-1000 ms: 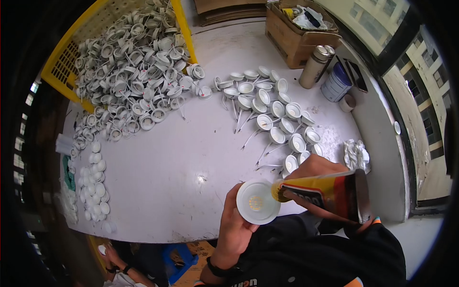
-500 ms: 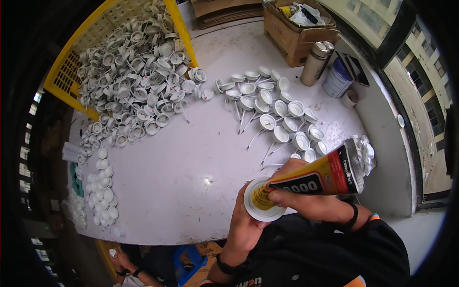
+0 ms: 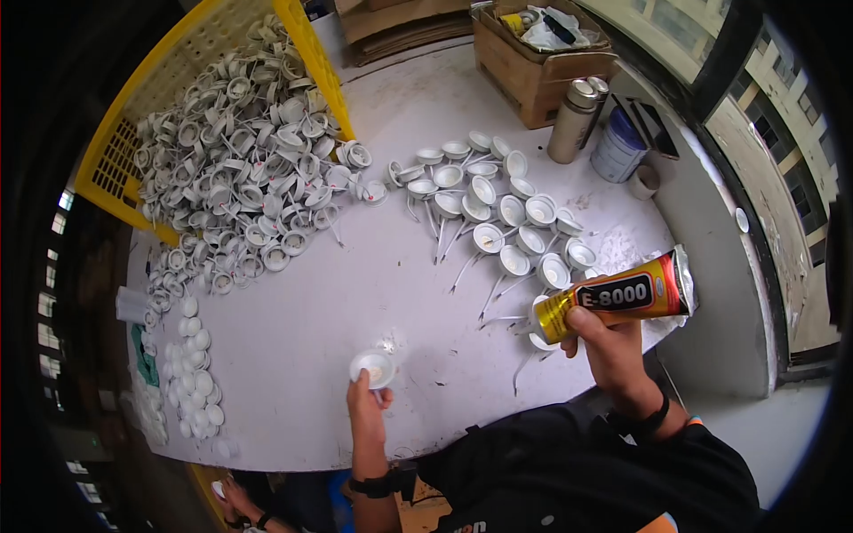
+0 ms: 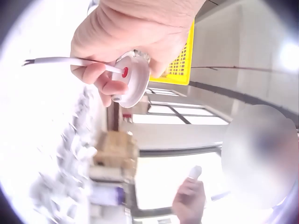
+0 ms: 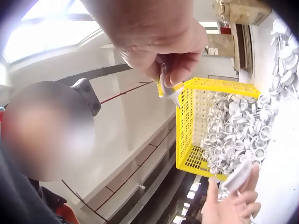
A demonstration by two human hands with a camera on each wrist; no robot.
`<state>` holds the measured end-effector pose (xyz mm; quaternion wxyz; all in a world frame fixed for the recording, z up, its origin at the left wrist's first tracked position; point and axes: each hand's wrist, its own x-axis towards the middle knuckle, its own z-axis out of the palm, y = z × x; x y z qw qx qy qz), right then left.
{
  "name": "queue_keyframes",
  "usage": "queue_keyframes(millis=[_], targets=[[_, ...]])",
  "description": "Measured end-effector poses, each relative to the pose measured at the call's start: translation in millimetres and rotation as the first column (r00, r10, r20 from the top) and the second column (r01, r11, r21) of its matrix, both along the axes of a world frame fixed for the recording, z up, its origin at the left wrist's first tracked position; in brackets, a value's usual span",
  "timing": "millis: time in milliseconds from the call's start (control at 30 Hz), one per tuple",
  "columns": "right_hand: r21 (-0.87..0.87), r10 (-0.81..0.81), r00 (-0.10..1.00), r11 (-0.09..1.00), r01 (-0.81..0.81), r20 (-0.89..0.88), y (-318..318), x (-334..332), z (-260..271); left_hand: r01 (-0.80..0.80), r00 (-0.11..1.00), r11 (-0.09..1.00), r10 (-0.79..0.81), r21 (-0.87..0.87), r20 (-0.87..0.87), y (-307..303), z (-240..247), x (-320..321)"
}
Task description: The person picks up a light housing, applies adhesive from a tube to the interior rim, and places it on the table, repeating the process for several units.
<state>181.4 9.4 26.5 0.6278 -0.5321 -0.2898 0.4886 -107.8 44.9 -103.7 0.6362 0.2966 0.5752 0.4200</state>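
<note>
Ahead and left of my left hand, a heap of white caps spills from the yellow crate. My left fingers curl round one wired white cap, pinching it at its edge, low over the table. Rows of laid-out caps lie ahead of my right hand, which grips the glue tube, nozzle pointing left.
</note>
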Motion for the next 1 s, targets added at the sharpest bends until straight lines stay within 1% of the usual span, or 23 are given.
queue_keyframes(millis=[67, 133, 167, 233, 267, 333, 367, 400, 433, 467, 500, 533, 567, 600, 633, 667, 733, 800, 833, 900, 933, 1000], targets=[[-0.012, -0.019, 1.000, 1.000, 0.019, -0.004, -0.9, 6.1, -7.3, -0.103, 0.973, 0.994, 0.093, -0.034, -0.212, 10.8, -39.2, -39.1], [-0.039, -0.033, 0.999, 0.999, 0.034, 0.011, 0.7, 9.8, -10.3, -0.175, 0.869, 0.982, 0.120, -0.071, -0.480, 22.2, -63.2, -68.2], [-0.040, -0.041, 0.999, 0.998, 0.042, 0.009, 2.1, 11.9, -11.1, -0.167, 0.869, 0.983, 0.113, -0.072, -0.481, 27.0, -75.2, -82.3], [-0.069, -0.030, 1.000, 0.997, 0.030, 0.000, 4.9, 15.5, -12.7, -0.231, 0.798, 0.968, 0.131, -0.099, -0.589, 34.5, -96.8, -107.7], [-0.071, -0.036, 0.999, 0.997, 0.036, 0.000, 6.7, 16.8, -13.2, -0.226, 0.798, 0.969, 0.124, -0.101, -0.589, 38.7, -102.3, -116.0], [-0.072, -0.033, 0.999, 0.997, 0.033, 0.001, 10.4, 19.9, -13.8, -0.313, 0.783, 0.940, 0.175, -0.135, -0.597, 46.3, -115.8, -132.8], [-0.074, -0.036, 0.999, 0.997, 0.036, 0.002, 12.3, 21.4, -14.0, -0.300, 0.672, 0.945, 0.306, 0.130, -0.674, 53.1, -117.9, -129.9], [-0.076, -0.046, 0.999, 0.996, 0.045, -0.006, 14.0, 22.7, -14.3, -0.298, 0.673, 0.946, 0.303, 0.127, -0.675, 54.0, -118.6, -127.3], [-0.080, -0.055, 0.998, 0.995, 0.053, -0.015, 15.9, 24.3, -14.8, -0.146, 0.214, 0.928, 0.367, 0.342, -0.905, 52.8, -119.1, -123.4], [-0.082, -0.056, 0.998, 0.995, 0.054, -0.017, 18.0, 26.4, -16.5, 0.102, -0.292, 0.892, 0.450, 0.440, -0.844, 58.7, -98.1, -97.2], [-0.084, -0.065, 0.998, 0.995, 0.062, -0.027, 20.1, 29.0, -18.4, 0.173, -0.009, 0.832, 0.536, 0.527, -0.844, 68.5, -87.7, -70.6], [-0.088, -0.073, 0.997, 0.994, 0.069, -0.036, 21.7, 30.9, -20.2, 0.211, 0.277, 0.758, 0.560, 0.618, -0.781, 77.5, -78.7, -40.9], [-0.096, -0.072, 0.997, 0.993, 0.068, -0.041, 23.7, 32.2, -21.9, 0.203, 0.537, 0.841, 0.333, 0.502, -0.775, 84.1, -66.4, -7.9], [-0.114, -0.076, 0.996, 0.991, 0.070, -0.045, 26.1, 33.9, -23.2, 0.233, 0.745, 0.897, 0.083, 0.375, -0.662, 91.4, -58.3, 25.7], [-0.130, -0.080, 0.996, 0.989, 0.074, -0.047, 28.6, 35.9, -24.5, 0.272, 0.813, 0.912, -0.048, 0.306, -0.580, 100.9, -64.4, 55.6], [-0.133, -0.082, 0.995, 0.988, 0.075, -0.049, 30.8, 38.2, -25.5, 0.345, 0.845, 0.882, -0.144, 0.320, -0.515, 110.8, -60.9, 88.0], [-0.135, -0.102, 0.994, 0.986, 0.096, -0.043, 34.4, 41.9, -26.6, 0.394, 0.846, 0.866, -0.210, 0.309, -0.491, 134.7, -85.3, 137.2], [-0.139, -0.106, 0.993, 0.985, 0.099, -0.044, 38.5, 47.1, -28.7, 0.459, 0.755, 0.866, -0.261, 0.199, -0.602, 159.0, -101.0, 175.9], [-0.152, -0.113, 0.993, 0.983, 0.106, -0.042, 40.3, 49.3, -29.8, 0.461, 0.753, 0.866, -0.264, 0.196, -0.603, 170.4, -97.3, 190.0], [-0.168, -0.122, 0.992, 0.979, 0.114, -0.038, 42.9, 54.4, -33.9, 0.589, 0.462, 0.798, -0.461, -0.127, -0.758, 186.7, -88.6, 211.6], [-0.170, -0.125, 0.991, 0.978, 0.117, -0.037, 44.4, 57.2, -35.5, 0.592, 0.461, 0.796, -0.464, -0.128, -0.757, 191.3, -90.8, 217.2], [-0.198, -0.118, 0.993, 0.974, 0.110, -0.032, 46.5, 61.1, -37.1, 0.576, 0.319, 0.776, -0.504, -0.258, -0.803, 197.7, -95.8, 224.9]])
